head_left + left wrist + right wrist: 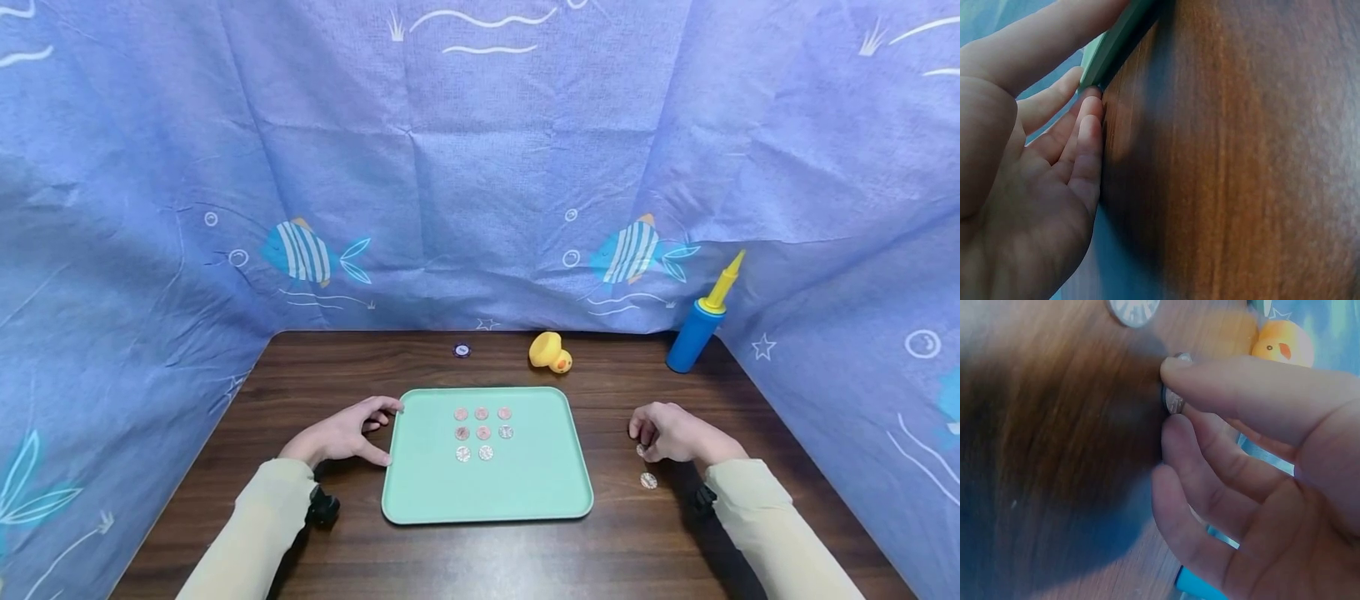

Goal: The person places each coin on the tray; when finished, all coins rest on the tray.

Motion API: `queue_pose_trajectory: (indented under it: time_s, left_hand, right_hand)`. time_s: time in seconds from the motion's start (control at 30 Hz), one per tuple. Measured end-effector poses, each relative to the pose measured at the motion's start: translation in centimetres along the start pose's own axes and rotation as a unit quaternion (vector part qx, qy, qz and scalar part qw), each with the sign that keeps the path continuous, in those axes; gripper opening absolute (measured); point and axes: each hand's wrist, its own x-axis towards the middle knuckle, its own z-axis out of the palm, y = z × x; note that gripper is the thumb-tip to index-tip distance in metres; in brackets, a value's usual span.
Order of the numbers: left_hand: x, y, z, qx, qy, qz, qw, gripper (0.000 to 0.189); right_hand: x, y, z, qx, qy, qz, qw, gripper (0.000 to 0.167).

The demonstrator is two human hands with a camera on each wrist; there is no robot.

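A mint-green tray (525, 492) lies on the dark wooden table. Coins sit on it in rows: three copper-coloured ones (482, 413) at the back, two copper and one silver (506, 432) in the middle, two silver (463, 453) in front. My left hand (348, 429) rests at the tray's left edge, thumb and fingertips at the rim, fingers loosely spread. Right of the tray, my right hand (675, 433) pinches a silver coin (1174, 401) between thumb and fingers, close to the tabletop. Another silver coin (648, 481) lies flat just nearer to me.
Behind the tray are a dark poker chip (462, 351) and a yellow rubber duck (550, 352) on its side. A blue hand pump (696, 335) with a yellow nozzle stands at the back right corner. Blue fish-print cloth (480, 208) hangs around the table.
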Motion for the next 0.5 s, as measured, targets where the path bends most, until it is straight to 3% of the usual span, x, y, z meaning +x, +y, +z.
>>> queue_pose_trajectory:
  time_s: [0.13,0.5]
  left_hand:
    - [-0.03,0.00,-0.03,-0.003,-0.001,0.004,1.0000,0.088]
    - [-0.12,0.06,0.08,0.001,0.005,0.005,1.0000,0.089]
  right_hand:
    - [-0.02,0.19,0.01,0.008,-0.008,-0.003,0.9999,0.030]
    - [-0.08,0.76,0.22,0.004,-0.002,-0.067,0.9978,0.027]
